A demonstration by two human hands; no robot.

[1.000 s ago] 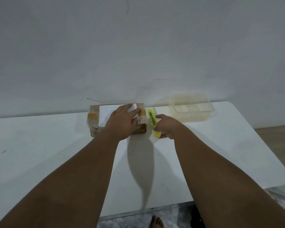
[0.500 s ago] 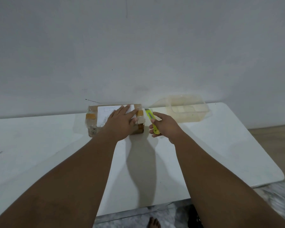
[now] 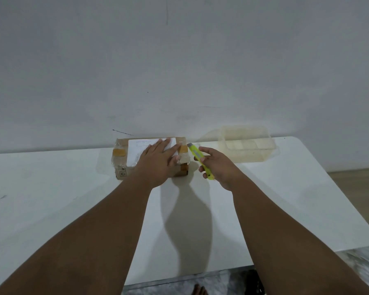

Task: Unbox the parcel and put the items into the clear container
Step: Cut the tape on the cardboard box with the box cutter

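Observation:
A taped brown cardboard parcel [image 3: 124, 158] with a white label lies at the back of the white table [image 3: 51, 199], against the wall. My left hand [image 3: 158, 161] rests flat on its top, fingers spread, covering the right half. My right hand [image 3: 218, 167] grips a yellow-green utility knife [image 3: 197, 156], whose tip points at the parcel's upper right corner. The clear container [image 3: 247, 145] stands empty to the right of the parcel, near the wall.
The table's right edge slopes off toward a wooden floor [image 3: 360, 188]. The front edge runs just above a bare foot [image 3: 198, 290] on a mottled floor. A grey wall [image 3: 179, 60] rises behind the table.
My right hand has lifted the knife off the table and tilted it toward the parcel's right end. The left hand has stayed on the parcel. The camera has shifted slightly.

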